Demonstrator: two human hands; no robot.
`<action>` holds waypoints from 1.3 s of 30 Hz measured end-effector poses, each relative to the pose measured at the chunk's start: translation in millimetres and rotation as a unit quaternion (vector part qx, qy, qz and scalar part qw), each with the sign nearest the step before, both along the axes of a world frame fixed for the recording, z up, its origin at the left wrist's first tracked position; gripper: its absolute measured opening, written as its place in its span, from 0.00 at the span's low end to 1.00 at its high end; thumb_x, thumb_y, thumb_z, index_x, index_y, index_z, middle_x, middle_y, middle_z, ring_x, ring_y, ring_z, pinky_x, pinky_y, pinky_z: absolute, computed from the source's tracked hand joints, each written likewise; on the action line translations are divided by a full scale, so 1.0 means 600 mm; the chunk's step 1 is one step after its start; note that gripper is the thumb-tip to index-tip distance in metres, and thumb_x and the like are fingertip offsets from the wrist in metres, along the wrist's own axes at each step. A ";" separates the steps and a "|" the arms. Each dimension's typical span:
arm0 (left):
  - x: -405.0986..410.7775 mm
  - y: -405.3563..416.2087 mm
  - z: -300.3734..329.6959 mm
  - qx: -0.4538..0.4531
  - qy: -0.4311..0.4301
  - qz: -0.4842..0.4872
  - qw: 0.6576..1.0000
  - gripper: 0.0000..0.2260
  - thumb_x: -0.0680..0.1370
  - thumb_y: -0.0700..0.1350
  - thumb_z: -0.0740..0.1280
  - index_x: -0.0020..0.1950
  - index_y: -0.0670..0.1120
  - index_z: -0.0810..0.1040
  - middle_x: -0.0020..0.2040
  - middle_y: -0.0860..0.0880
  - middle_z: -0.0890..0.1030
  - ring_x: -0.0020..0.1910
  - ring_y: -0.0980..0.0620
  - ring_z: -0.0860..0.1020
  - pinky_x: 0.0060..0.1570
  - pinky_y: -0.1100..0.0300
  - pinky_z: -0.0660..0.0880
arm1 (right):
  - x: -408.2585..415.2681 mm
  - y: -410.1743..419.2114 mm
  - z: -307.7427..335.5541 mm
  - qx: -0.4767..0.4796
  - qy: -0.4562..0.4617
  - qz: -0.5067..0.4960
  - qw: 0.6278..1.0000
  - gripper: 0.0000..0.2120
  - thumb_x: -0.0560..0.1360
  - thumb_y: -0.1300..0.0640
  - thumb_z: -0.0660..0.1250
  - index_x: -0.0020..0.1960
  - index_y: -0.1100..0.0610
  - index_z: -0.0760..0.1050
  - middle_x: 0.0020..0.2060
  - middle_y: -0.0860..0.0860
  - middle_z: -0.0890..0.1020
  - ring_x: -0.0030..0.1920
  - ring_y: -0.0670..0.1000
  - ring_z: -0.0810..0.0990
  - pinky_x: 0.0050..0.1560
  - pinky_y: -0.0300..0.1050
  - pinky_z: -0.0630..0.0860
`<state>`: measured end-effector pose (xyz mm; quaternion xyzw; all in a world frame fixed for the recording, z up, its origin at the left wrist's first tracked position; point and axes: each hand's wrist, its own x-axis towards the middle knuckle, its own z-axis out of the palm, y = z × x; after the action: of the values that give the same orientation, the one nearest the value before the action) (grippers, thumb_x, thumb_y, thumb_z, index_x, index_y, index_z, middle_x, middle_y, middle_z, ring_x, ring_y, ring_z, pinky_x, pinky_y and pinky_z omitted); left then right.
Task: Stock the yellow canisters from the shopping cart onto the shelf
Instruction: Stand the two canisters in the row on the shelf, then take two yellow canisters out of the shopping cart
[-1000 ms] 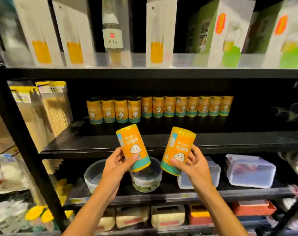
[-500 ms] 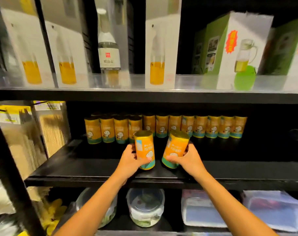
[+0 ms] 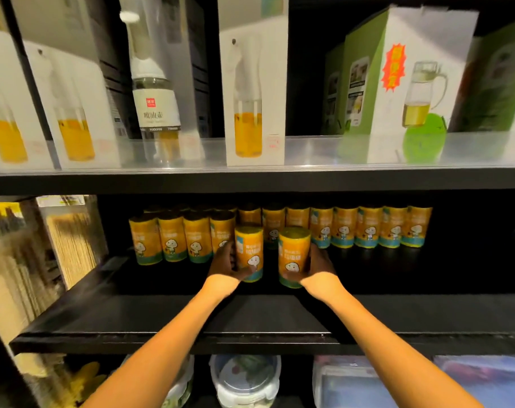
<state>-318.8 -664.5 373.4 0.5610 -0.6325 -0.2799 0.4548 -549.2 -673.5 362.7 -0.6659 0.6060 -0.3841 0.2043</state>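
Both arms reach deep onto the black middle shelf (image 3: 191,322). My left hand (image 3: 225,262) grips a yellow canister (image 3: 249,252) with a teal base, held upright. My right hand (image 3: 319,265) grips a second yellow canister (image 3: 293,256) beside it, also upright. Both stand just in front of a long row of matching yellow canisters (image 3: 368,228) lined up along the back of the shelf. I cannot tell whether the two held canisters touch the shelf board. The shopping cart is out of view.
Above, a clear-fronted shelf holds white boxed oil sprayers (image 3: 254,92), a spray bottle (image 3: 156,95) and green-and-white jug boxes (image 3: 409,89). Packets of bamboo skewers (image 3: 71,237) stand at the left. Plastic food containers (image 3: 246,381) sit on the shelf below.
Both hands have carried their canisters from in front of the shelf edge up and inward, close to the back row. The canisters went from tilted to upright. The camera moved closer.
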 end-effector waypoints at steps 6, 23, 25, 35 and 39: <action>0.003 0.035 -0.002 -0.051 -0.048 0.068 0.995 0.25 0.73 0.43 0.76 0.68 0.45 0.71 0.62 0.50 0.76 0.58 0.51 0.76 0.55 0.58 0.73 | -0.024 -0.002 -0.012 0.006 -0.021 0.015 1.000 0.47 0.57 0.42 0.81 0.71 0.49 0.64 0.67 0.54 0.74 0.65 0.56 0.77 0.64 0.57 0.76; -0.010 -0.011 -0.020 -0.010 -0.345 -0.019 0.938 0.29 0.79 0.50 0.67 0.78 0.57 0.60 0.80 0.49 0.42 0.79 0.46 0.55 0.74 0.55 0.63 | 0.016 -0.090 0.002 -0.005 -0.019 0.052 0.998 0.31 0.70 0.49 0.76 0.70 0.49 0.68 0.64 0.50 0.80 0.65 0.54 0.78 0.65 0.59 0.75; -0.015 -0.025 -0.024 -0.007 -0.353 -0.015 0.936 0.31 0.79 0.50 0.67 0.79 0.57 0.57 0.80 0.50 0.39 0.80 0.46 0.55 0.74 0.53 0.65 | 0.030 -0.096 0.005 -0.013 -0.018 0.052 0.998 0.31 0.72 0.51 0.75 0.72 0.49 0.67 0.67 0.50 0.78 0.67 0.54 0.76 0.67 0.59 0.73; -0.029 -0.038 -0.018 0.049 -0.382 -0.005 0.923 0.35 0.79 0.54 0.65 0.81 0.58 0.49 0.81 0.46 0.35 0.81 0.42 0.47 0.75 0.47 0.62 | 0.044 -0.104 0.013 -0.028 0.039 0.066 0.997 0.32 0.76 0.54 0.71 0.76 0.52 0.62 0.72 0.52 0.72 0.72 0.56 0.71 0.70 0.55 0.70; -0.003 -0.002 -0.007 0.063 -0.379 0.001 0.923 0.37 0.80 0.56 0.64 0.81 0.58 0.44 0.82 0.51 0.40 0.81 0.47 0.45 0.77 0.47 0.57 | 0.022 -0.069 0.033 -0.002 0.053 0.096 0.994 0.31 0.75 0.51 0.73 0.75 0.51 0.66 0.71 0.50 0.74 0.70 0.54 0.73 0.69 0.50 0.70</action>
<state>-320.8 -665.8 369.0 0.6533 -0.7382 -0.0852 0.1448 -535.9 -715.0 382.3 -0.7410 0.5479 -0.3285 0.2067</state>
